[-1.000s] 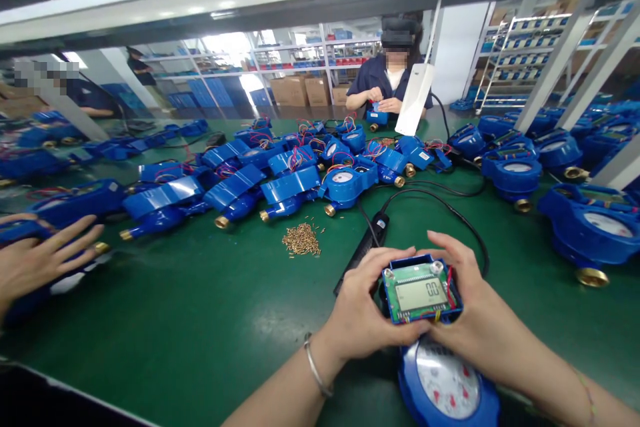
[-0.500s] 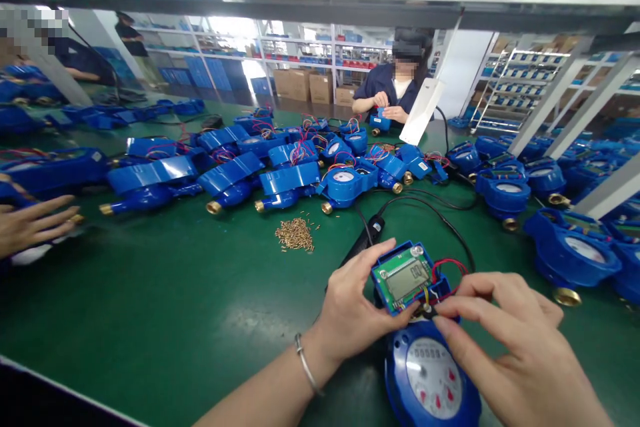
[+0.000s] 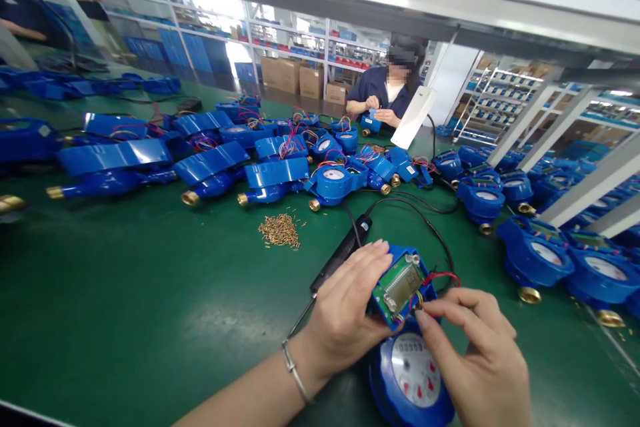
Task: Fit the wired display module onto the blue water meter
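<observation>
A blue water meter with a round white dial and red pointers stands low in the head view. Above the dial is its blue box holding a green circuit board with a grey display. My left hand is wrapped round the left side of this box and tilts it. At the box's lower right edge, my right hand pinches with thumb and forefinger beside the yellow and dark wires. What lies between those fingertips is too small to make out. Red wires stick out on the right of the box.
A black electric screwdriver with a cable lies behind my left hand. A pile of small brass screws is on the green table. Several blue meters line the back and right. Across the table a co-worker handles another meter.
The view has shifted and tilted. The box with the board is turned more steeply, my left fingers lie further over its edge, and the other person's hand at the far left is out of view.
</observation>
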Tool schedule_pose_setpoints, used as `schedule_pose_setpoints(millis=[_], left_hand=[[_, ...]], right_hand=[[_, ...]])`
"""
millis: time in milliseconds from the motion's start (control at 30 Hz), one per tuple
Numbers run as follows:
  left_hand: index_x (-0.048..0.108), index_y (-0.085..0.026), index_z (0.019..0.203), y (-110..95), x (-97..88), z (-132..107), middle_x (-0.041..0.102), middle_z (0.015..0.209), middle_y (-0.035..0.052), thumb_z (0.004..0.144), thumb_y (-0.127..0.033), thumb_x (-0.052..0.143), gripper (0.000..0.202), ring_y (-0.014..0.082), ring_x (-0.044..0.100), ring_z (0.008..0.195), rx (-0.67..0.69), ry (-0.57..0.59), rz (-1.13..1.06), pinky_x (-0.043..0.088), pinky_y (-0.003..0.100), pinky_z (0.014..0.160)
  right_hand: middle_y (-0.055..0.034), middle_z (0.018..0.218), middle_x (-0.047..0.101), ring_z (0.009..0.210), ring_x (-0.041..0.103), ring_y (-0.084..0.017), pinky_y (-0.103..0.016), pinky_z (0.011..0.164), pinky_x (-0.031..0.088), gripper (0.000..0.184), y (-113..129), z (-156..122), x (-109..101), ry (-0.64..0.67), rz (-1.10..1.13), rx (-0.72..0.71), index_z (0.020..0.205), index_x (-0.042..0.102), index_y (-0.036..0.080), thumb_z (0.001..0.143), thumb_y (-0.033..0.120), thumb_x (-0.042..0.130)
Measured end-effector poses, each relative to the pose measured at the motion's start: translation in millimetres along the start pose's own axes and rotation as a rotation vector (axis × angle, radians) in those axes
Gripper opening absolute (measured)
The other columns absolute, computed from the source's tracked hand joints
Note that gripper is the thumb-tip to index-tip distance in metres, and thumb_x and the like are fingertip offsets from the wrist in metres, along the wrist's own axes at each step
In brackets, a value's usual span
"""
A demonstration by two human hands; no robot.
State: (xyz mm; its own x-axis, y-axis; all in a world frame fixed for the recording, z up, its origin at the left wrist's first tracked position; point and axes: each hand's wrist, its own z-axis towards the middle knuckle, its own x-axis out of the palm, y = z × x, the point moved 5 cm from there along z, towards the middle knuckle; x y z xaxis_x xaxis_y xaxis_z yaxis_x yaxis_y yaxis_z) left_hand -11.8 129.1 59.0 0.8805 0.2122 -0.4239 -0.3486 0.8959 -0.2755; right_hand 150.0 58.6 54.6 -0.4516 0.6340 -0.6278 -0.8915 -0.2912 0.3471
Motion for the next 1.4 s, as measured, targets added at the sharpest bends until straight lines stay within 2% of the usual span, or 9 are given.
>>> schedule_pose_setpoints(millis=[200,367,467,567,800,967,1067,1267,1400], left_hand=[[0.052,-0.006,0.119,-1.7,-2.7,4.3,0.068,0.115,0.0202,0.072,-0.027,0.078,0.058,0.0265,0.064,0.112,0.018,-0.007,0.043,0.056,0.038,0.098],[0.051,-0.008,0.12,-0.6,-0.7,3.7,0.068,0.114,0.0183,0.074,-0.029,0.076,0.056,0.0255,0.065,0.111,-0.014,-0.006,0.037,0.056,0.037,0.097],[0.051,-0.009,0.121,-0.1,2.3,2.2,0.067,0.117,0.018,0.075,-0.028,0.076,0.055,0.0254,0.065,0.112,-0.036,0.014,0.034,0.056,0.038,0.098],[0.051,-0.006,0.122,-1.1,4.5,-0.1,0.065,0.12,0.0197,0.075,-0.028,0.077,0.058,0.0261,0.063,0.114,-0.02,0.036,0.043,0.055,0.038,0.099],[0.049,-0.007,0.127,-5.0,5.6,-1.8,0.062,0.127,0.0184,0.081,-0.035,0.071,0.058,0.0261,0.061,0.117,-0.019,0.087,0.083,0.054,0.039,0.101],[0.05,-0.004,0.125,-6.6,5.2,-0.5,0.062,0.126,0.0191,0.078,-0.032,0.074,0.06,0.0248,0.061,0.118,-0.003,0.085,0.093,0.051,0.035,0.104],[0.049,-0.007,0.126,-6.4,6.2,-0.6,0.062,0.127,0.0178,0.08,-0.033,0.073,0.058,0.0252,0.062,0.116,-0.016,0.096,0.087,0.053,0.037,0.102],[0.048,-0.012,0.129,-6.6,8.8,-2.4,0.062,0.128,0.0166,0.084,-0.035,0.067,0.054,0.026,0.063,0.115,-0.029,0.136,0.054,0.056,0.038,0.098],[0.05,-0.005,0.126,-6.8,8.7,-1.4,0.062,0.127,0.0188,0.084,-0.033,0.068,0.054,0.0243,0.06,0.119,0.004,0.152,0.044,0.052,0.036,0.104]], right_hand=[[-0.0001,0.089,0.06,0.081,0.058,-0.017,-0.032,0.076,0.034,0.01,-2.6,-0.3,9.8,-0.037,-0.008,-0.019,0.09,0.066,0.024,0.085,0.033,0.068],[-0.0001,0.087,0.062,0.079,0.059,-0.017,-0.032,0.073,0.033,0.012,-7.0,-1.7,14.7,-0.019,-0.064,-0.053,0.089,0.066,0.024,0.084,0.033,0.069],[0.0,0.084,0.063,0.077,0.06,-0.018,-0.033,0.071,0.033,0.007,-5.3,-1.2,14.3,-0.002,-0.074,-0.053,0.086,0.066,0.024,0.084,0.03,0.068],[-0.0001,0.083,0.065,0.075,0.06,-0.018,-0.034,0.071,0.033,0.005,-0.1,-0.8,8.3,-0.058,-0.103,-0.087,0.087,0.065,0.023,0.083,0.025,0.068],[-0.0027,0.092,0.067,0.077,0.061,-0.018,-0.032,0.064,0.038,0.023,5.1,-2.5,1.7,-0.001,-0.091,-0.19,0.101,0.062,0.021,0.08,0.015,0.069],[-0.0011,0.086,0.066,0.076,0.058,-0.017,-0.032,0.068,0.036,0.012,5.1,-0.6,0.9,-0.002,-0.069,-0.13,0.094,0.065,0.024,0.084,0.018,0.067],[0.0004,0.086,0.065,0.077,0.058,-0.016,-0.033,0.069,0.035,0.006,2.0,-1.8,4.6,0.041,-0.025,-0.109,0.092,0.064,0.025,0.087,0.024,0.066],[0.001,0.091,0.066,0.082,0.06,-0.017,-0.033,0.072,0.038,0.019,-8.9,-6.1,8.5,0.05,0.078,-0.015,0.106,0.059,0.026,0.088,0.028,0.066],[0.001,0.092,0.063,0.082,0.058,-0.015,-0.031,0.07,0.038,0.024,-10.4,-5.5,9.2,0.103,0.075,-0.063,0.111,0.06,0.029,0.088,0.022,0.065]])
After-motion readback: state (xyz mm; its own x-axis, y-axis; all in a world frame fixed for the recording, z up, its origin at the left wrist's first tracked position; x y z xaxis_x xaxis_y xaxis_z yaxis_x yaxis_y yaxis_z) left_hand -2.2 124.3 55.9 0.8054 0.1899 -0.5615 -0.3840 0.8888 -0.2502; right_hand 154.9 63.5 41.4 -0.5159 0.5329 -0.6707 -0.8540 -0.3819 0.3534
